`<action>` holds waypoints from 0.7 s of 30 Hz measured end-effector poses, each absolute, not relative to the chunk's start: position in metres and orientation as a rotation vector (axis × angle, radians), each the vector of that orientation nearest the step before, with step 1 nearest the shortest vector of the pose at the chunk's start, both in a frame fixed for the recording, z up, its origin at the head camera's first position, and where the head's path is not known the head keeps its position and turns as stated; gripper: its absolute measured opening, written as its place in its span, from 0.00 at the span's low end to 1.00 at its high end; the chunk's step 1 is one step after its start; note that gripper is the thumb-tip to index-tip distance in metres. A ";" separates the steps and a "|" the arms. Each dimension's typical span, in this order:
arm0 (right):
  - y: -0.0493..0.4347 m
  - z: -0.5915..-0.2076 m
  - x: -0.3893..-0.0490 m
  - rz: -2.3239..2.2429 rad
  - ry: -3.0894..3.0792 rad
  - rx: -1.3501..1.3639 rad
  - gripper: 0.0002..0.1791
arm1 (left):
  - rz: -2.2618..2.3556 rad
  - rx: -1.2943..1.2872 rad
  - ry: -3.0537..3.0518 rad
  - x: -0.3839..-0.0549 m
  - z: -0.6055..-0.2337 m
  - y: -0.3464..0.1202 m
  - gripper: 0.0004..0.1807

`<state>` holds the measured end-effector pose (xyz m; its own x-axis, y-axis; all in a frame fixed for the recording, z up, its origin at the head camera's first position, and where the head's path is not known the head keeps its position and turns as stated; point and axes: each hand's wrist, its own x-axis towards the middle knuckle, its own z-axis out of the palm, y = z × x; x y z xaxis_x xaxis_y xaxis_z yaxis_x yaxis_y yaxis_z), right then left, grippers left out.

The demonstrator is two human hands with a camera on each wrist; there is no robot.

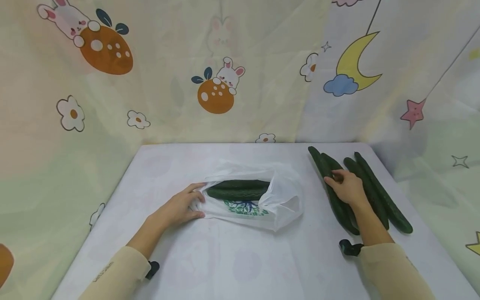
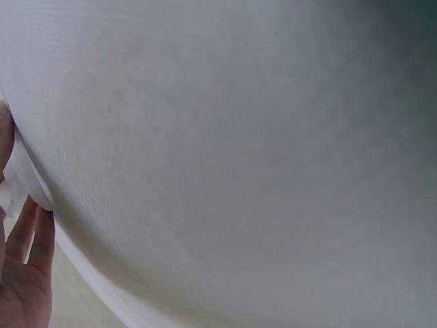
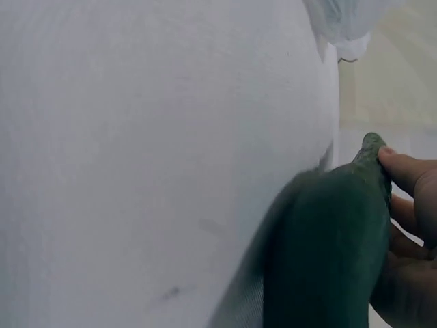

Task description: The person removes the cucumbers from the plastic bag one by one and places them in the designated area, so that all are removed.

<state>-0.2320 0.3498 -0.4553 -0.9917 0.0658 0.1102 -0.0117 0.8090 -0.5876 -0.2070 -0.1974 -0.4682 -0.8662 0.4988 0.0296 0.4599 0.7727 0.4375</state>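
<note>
A white plastic bag [image 1: 288,200] with a green and blue print lies on its side in the head view, its opening showing cucumbers [image 1: 236,194] inside. My left hand [image 1: 181,207] holds the bag's left end, thumb and fingers spread along the edge; the left wrist view shows fingers [image 2: 42,246] against white plastic. On the right, my right hand [image 1: 346,187] grips a dark green cucumber [image 1: 323,166], the leftmost of several lying side by side. In the right wrist view the thumb presses this cucumber [image 3: 334,239] near its narrow end, other fingers behind it.
Two more cucumbers [image 1: 382,191] lie just right of my right hand, partly under the forearm. A white cloth covers the table [image 1: 240,258]. Behind the table's far edge hangs a curtain [image 1: 168,62] printed with rabbits, flowers and a moon.
</note>
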 end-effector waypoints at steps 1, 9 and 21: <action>0.348 -0.455 -0.232 0.921 -2.871 -0.055 0.33 | 0.681 0.784 2.871 -0.207 -0.468 -0.197 0.19; 0.338 -0.455 -0.233 0.847 -2.901 -0.190 0.26 | 0.700 0.784 2.856 -0.205 -0.470 -0.195 0.19; 0.328 -0.455 -0.235 0.801 -2.867 -0.199 0.26 | 0.668 0.776 2.880 -0.208 -0.471 -0.199 0.19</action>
<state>-0.2353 0.3280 -0.4549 -0.9786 0.1700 0.1158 0.0853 0.8479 -0.5233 -0.2078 -0.1985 -0.4708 -0.8678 0.4959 0.0310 0.4589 0.7761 0.4326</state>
